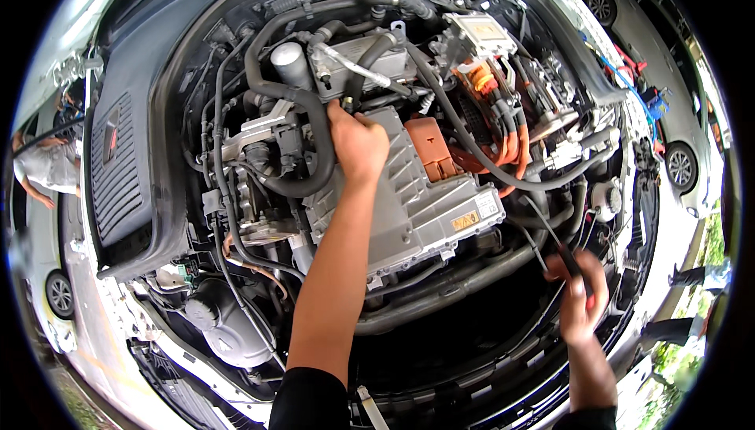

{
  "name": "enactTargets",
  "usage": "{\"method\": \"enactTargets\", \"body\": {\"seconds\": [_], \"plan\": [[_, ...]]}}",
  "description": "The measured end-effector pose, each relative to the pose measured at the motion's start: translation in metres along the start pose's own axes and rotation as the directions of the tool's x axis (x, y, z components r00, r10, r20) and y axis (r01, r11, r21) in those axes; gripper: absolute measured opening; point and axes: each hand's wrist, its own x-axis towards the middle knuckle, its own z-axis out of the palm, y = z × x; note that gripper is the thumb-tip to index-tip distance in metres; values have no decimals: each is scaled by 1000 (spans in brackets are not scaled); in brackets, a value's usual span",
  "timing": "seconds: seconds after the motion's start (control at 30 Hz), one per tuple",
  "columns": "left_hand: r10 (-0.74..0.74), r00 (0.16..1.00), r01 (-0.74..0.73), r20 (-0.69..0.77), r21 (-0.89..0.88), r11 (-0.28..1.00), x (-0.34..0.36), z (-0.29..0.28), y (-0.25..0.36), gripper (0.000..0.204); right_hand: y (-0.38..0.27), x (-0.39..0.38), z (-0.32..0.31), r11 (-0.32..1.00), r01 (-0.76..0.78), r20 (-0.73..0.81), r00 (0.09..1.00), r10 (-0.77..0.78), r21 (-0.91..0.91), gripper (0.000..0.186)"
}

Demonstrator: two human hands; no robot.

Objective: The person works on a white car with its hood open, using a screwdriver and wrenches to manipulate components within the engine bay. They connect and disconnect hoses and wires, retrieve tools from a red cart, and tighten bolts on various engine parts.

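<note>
Black sleeve (pixel 311 398) near six o'clock; beyond it, toward twelve, the left hand (pixel 360 143) curls by a black hose (pixel 366 62) (whether its grip holds anything, I cannot tell). At four o'clock, the right hand (pixel 586 296) grasps a slim black-and-red tool (pixel 572 263).

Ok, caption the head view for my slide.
Left hand among the hoses, right hand holding a thin-shafted tool at an open engine bay.

a slim, grey-shafted tool with a black and red handle (pixel 574 269) — slightly blurred — slants up and leftward from the right hand (pixel 582 296); a short, curved black rubber hose (pixel 373 53) bends down to the left hand (pixel 361 143).
</note>
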Motion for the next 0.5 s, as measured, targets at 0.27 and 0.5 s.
{"method": "enactTargets", "body": {"seconds": [0.27, 0.5], "plan": [[140, 980, -165, 142, 178, 970, 1, -14, -15, 35, -10, -219, -104, 843, -171, -61, 985, 164, -510, 35], [250, 939, -283, 238, 117, 952, 0, -26, -27, 34, 11, -324, -122, 728, -173, -37, 979, 199, -663, 29]]}}
